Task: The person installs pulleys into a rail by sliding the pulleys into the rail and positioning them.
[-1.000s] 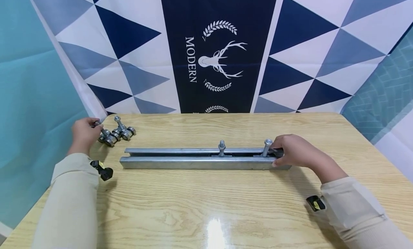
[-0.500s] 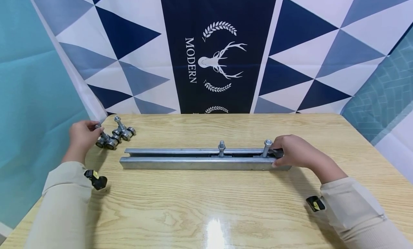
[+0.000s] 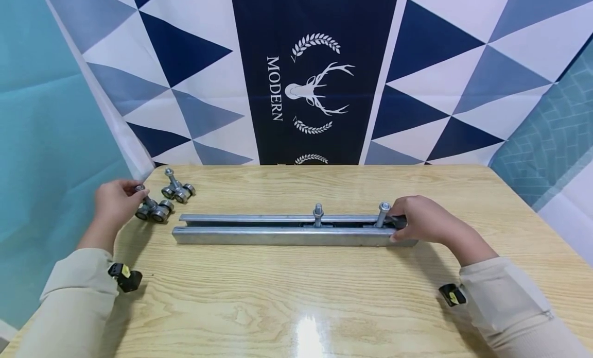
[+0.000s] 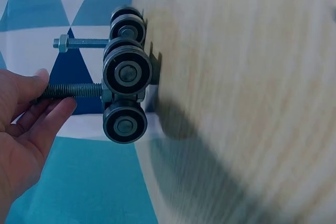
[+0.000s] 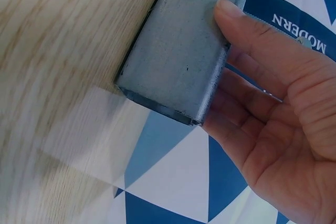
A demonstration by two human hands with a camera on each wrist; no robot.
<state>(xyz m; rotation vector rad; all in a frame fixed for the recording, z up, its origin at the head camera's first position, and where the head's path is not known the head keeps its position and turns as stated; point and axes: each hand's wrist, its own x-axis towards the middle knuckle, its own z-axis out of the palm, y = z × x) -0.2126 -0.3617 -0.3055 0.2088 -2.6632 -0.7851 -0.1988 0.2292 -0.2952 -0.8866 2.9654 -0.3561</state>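
Right, the left hand [image 3: 113,203] is pinching the upper part of a bolt [image 4: 79,91] between thumb and fingers, and that bolt is rising from a small wheeled trolley [image 3: 155,211] at the left end of the table [image 3: 241,296]. Holding it by the stem is leaving the four wheels free underneath, which is probably the point of that grip. Whether those wheels are touching the wood or hanging just above it, I cannot quite tell. Just behind, a second trolley [image 3: 178,190] is standing on its wheels with its own bolt pointing up. Over on the other side, the right hand [image 3: 423,219] is gripping the right end of a metal rail [image 3: 287,238], thumb pressing on the near wall, seemingly to steady it. The rail is lying lengthwise across the table, slot facing upward, and that is letting two more bolts, a middle bolt [image 3: 318,214] and an end bolt [image 3: 383,214], poke out through the gap. The end bolt is standing right beside the gripping fingers, while the rail's left end is sitting near the held trolley.
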